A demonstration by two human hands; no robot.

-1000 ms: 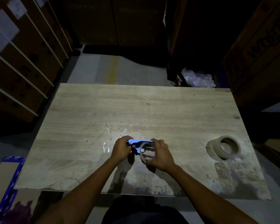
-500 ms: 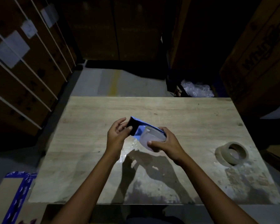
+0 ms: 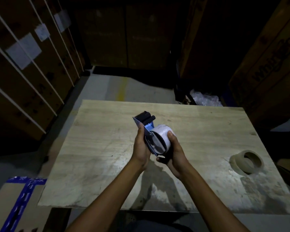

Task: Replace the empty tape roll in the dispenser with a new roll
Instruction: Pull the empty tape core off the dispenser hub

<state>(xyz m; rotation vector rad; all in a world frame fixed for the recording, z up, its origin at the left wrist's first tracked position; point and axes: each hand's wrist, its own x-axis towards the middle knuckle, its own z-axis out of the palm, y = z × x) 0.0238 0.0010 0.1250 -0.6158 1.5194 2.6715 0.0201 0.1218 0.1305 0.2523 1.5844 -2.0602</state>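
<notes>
Both hands are up off the surface (image 3: 107, 148), holding the tape dispenser (image 3: 149, 131) between them in the air over its middle. The left hand (image 3: 141, 148) has its grip closed along the blue side plate, fingers running up the flat edge. The right hand (image 3: 173, 153) has its grip wrapped around the pale roll (image 3: 162, 136) seated in the dispenser, with a finger pressed on the roll's top and the thumb curled under near the black handle. The dispenser points away from the person, its black roller end (image 3: 145, 116) tilted up and forward. Well off to the right, a tan tape roll (image 3: 248, 161) lies on the surface, apart from both hands. Cardboard boxes (image 3: 23, 72) stand stacked to the left, and a box with blue tape (image 3: 22, 198) sits low by the near left corner. The light is dim, so finer parts of the dispenser are hard to make out.
</notes>
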